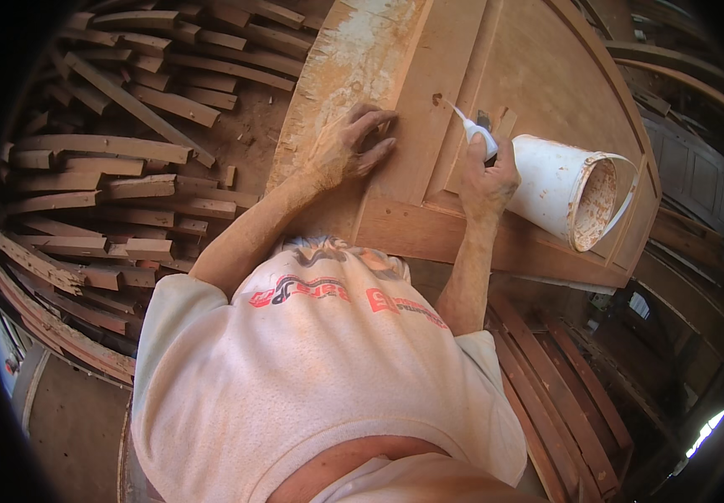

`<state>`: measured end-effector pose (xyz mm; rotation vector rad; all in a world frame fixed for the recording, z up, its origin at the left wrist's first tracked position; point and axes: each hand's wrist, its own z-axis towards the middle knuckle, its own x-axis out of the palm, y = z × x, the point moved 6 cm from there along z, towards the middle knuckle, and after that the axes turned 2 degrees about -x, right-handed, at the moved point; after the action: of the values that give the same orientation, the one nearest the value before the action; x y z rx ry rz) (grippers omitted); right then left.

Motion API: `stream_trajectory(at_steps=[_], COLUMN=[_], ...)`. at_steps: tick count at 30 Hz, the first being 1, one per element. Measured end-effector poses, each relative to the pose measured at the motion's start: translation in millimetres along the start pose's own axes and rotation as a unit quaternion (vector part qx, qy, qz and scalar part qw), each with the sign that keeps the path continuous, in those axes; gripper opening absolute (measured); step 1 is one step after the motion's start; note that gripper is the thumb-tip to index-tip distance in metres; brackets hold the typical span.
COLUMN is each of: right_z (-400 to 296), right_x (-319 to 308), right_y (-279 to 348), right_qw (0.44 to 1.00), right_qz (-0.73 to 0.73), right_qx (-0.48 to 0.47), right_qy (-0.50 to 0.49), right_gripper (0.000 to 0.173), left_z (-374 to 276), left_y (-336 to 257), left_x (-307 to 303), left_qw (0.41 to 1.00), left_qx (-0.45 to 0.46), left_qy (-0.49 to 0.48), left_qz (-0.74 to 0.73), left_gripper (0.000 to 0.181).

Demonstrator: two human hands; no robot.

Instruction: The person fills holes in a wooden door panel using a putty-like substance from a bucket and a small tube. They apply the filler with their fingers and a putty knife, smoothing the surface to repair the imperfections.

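In my right hand (489,179) is a small white squeeze bottle (480,138) with a thin pointed nozzle. The nozzle tip is close to a dark knot-like spot (437,99) on the stile of a panelled wooden door (431,144). My left hand (365,141) rests by the door's left edge, its dusty fingers loosely curled and apart, holding nothing. Beneath that hand lies a pale, worn board (337,69). Beside my right hand, a white plastic bucket (547,185) with a stained inside lies tipped over on the door. A small wood piece (503,122) shows behind the bottle.
Many cut timber offcuts (167,104) are heaped on the dirt floor at left. Reddish-brown planks (557,402) lean or lie at lower right. A pale panelled door (698,160) stands at far right. A flat brown board (76,421) is at lower left.
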<state>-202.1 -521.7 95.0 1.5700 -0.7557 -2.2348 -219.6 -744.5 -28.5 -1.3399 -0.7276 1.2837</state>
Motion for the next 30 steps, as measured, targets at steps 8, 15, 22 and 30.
stream_trajectory(at_steps=[8,15,22,30], right_z=[-1.1,-1.8,0.2,2.1], right_x=[-1.7,-2.1,1.6,0.7], right_y=[-0.9,0.4,2.3,0.5], right_qw=[1.000,1.000,1.000,1.000], right_qz=[-0.005,-0.004,0.012,0.014], right_qx=[-0.008,-0.004,0.004,-0.011], right_qy=[0.002,0.009,0.006,-0.016], right_gripper=[0.023,0.023,0.023,0.023], left_z=[0.1,0.3,0.3,-0.4], left_y=[-3.0,-0.6,-4.2,-0.5], left_x=[-1.0,0.1,-1.5,0.0], left_qw=[1.000,1.000,1.000,1.000], left_qx=[-0.011,-0.006,-0.008,-0.012], left_qy=[0.008,0.007,0.007,0.007], left_qz=[0.005,-0.004,0.000,0.000], left_gripper=[0.045,0.045,0.045,0.045])
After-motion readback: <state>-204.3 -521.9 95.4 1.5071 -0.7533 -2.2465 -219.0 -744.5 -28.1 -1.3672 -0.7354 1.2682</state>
